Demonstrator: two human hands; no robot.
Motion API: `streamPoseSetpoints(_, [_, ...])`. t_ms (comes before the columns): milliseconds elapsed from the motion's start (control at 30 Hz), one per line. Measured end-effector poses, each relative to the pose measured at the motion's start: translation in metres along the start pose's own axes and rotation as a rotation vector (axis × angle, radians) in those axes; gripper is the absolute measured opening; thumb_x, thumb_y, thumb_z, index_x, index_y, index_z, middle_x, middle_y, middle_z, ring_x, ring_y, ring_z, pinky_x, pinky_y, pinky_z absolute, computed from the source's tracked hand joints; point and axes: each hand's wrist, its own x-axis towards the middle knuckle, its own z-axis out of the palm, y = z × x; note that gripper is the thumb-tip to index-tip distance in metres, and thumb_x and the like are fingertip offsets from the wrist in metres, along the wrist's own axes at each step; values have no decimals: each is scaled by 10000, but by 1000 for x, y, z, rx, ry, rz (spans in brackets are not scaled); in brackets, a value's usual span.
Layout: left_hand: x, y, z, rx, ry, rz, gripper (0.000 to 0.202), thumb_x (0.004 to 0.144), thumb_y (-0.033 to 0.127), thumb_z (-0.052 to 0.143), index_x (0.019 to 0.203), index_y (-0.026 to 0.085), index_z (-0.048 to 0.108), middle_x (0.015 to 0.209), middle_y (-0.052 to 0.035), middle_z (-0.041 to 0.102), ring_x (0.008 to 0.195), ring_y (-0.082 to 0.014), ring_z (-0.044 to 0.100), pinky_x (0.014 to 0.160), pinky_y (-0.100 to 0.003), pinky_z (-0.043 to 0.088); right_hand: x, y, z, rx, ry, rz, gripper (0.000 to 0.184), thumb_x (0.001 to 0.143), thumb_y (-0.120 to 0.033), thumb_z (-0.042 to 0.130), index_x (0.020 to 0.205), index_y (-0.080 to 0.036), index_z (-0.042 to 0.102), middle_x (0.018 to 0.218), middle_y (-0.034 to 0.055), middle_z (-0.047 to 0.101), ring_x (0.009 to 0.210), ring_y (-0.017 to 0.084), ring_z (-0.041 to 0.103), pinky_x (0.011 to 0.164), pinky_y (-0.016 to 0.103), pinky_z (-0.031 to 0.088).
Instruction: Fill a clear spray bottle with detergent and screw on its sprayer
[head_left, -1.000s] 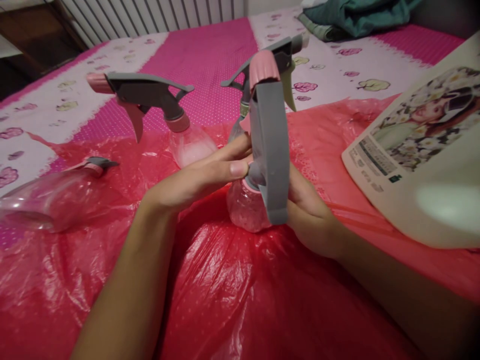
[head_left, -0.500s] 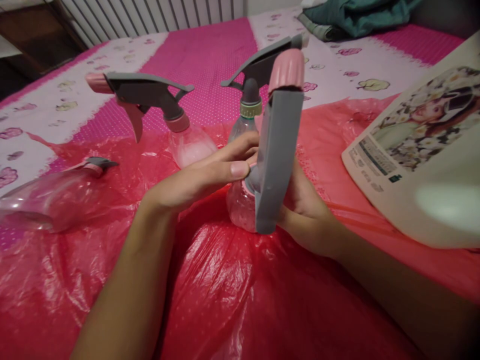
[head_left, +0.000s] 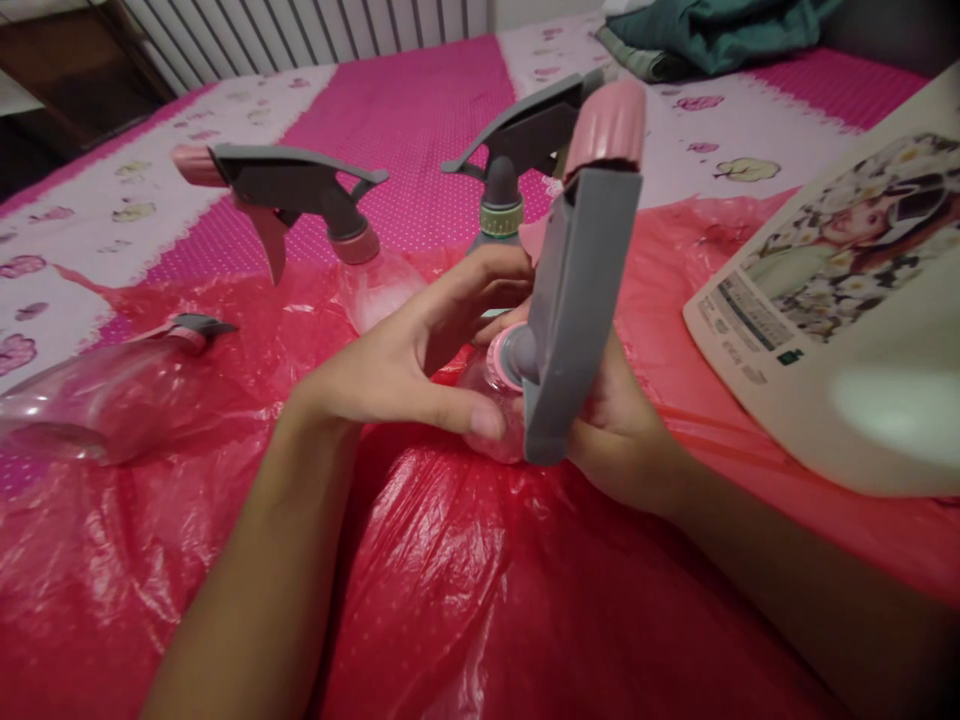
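My left hand [head_left: 405, 365] wraps its fingers and thumb round a small clear spray bottle [head_left: 491, 405] with a pink collar. On top sits its grey trigger head [head_left: 574, 300] with a pink nozzle, pointing away and tilted right. My right hand [head_left: 619, 420] grips the bottle from the right, mostly hidden behind the grey head. The bottle stands over a red plastic sheet [head_left: 465, 590].
Two more spray bottles stand behind: one with a pink collar [head_left: 367, 265], one with a green collar [head_left: 501, 205]. A clear bottle [head_left: 97, 395] lies at the left. A large white jug with a printed label [head_left: 847, 300] is at right. Green cloth [head_left: 712, 30] lies far back.
The grey trigger head has turned and tilted to the right. My left thumb has dropped from the collar down onto the bottle's body.
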Motion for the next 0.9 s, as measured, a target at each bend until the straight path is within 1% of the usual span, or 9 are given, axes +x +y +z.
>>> streamPoseSetpoints(100, [2, 2, 0, -80, -89, -129, 380, 701, 384, 934, 988, 201, 767, 945, -19, 736, 1248, -385, 708, 1008, -523, 616, -2, 3, -1, 34, -9, 4, 358, 966, -312, 705, 1271, -304, 516, 1525, 55, 539, 1523, 249, 455, 1268, 514, 415])
streamPoseSetpoints(167, [3, 2, -1, -124, -32, -174, 306, 794, 382, 865, 974, 157, 763, 949, -34, 732, 1269, -403, 694, 999, -561, 603, -3, 3, -1, 62, -16, 15, 385, 960, -305, 721, 1281, -302, 508, 1521, 59, 533, 1477, 233, 506, 1257, 481, 431])
streamPoseSetpoints(233, [3, 0, -2, -125, 6, -179, 343, 732, 347, 915, 968, 148, 766, 982, -43, 738, 1272, -412, 689, 1014, -556, 596, -3, 3, 0, 66, -8, 15, 391, 954, -310, 730, 1274, -314, 505, 1525, 51, 528, 1470, 224, 512, 1253, 469, 437])
streamPoseSetpoints(333, [1, -1, -1, -51, -20, -136, 527, 513, 268, 1020, 967, 157, 779, 1039, -43, 748, 1234, -406, 709, 1026, -498, 610, -2, 3, 1, 45, 15, 12, 375, 951, -319, 730, 1258, -319, 515, 1520, 48, 539, 1477, 239, 510, 1254, 498, 439])
streamPoseSetpoints(367, [1, -2, -1, -15, -23, -120, 543, 514, 270, 1016, 988, 155, 779, 1048, -40, 746, 1213, -403, 720, 1001, -493, 622, -2, 3, 1, 43, 29, 14, 361, 949, -318, 731, 1245, -317, 525, 1531, 47, 537, 1488, 248, 501, 1261, 511, 432])
streamPoseSetpoints(533, [-5, -5, -2, 189, -88, 31, 522, 725, 381, 890, 1191, 212, 725, 1112, 12, 734, 1147, -352, 757, 855, -457, 659, 0, 3, 4, 71, 100, 26, 297, 936, -349, 747, 1176, -334, 573, 1579, 17, 524, 1597, 279, 358, 1302, 555, 380])
streamPoseSetpoints(667, [-8, -11, -2, 265, -79, 102, 497, 784, 424, 859, 1235, 295, 695, 1191, 13, 724, 1135, -296, 760, 872, -393, 664, -1, 2, 5, 88, 100, 66, 268, 940, -384, 739, 1155, -339, 586, 1449, 26, 600, 1500, 279, 496, 1270, 538, 438])
streamPoseSetpoints(767, [-8, -12, -1, 254, -15, 100, 496, 747, 466, 898, 1160, 271, 704, 1163, -24, 730, 1086, -261, 745, 897, -364, 656, -1, -1, 4, 82, 79, 109, 248, 963, -382, 713, 1175, -343, 590, 1407, 30, 614, 1372, 261, 604, 1198, 492, 522])
streamPoseSetpoints(900, [-8, -11, 0, 260, 52, 94, 464, 750, 552, 887, 1052, 250, 707, 1070, -32, 716, 1002, -227, 714, 863, -344, 634, -3, -3, 3, 103, 82, 104, 264, 1005, -384, 651, 1243, -387, 537, 1360, -14, 639, 1321, 232, 632, 1145, 455, 560])
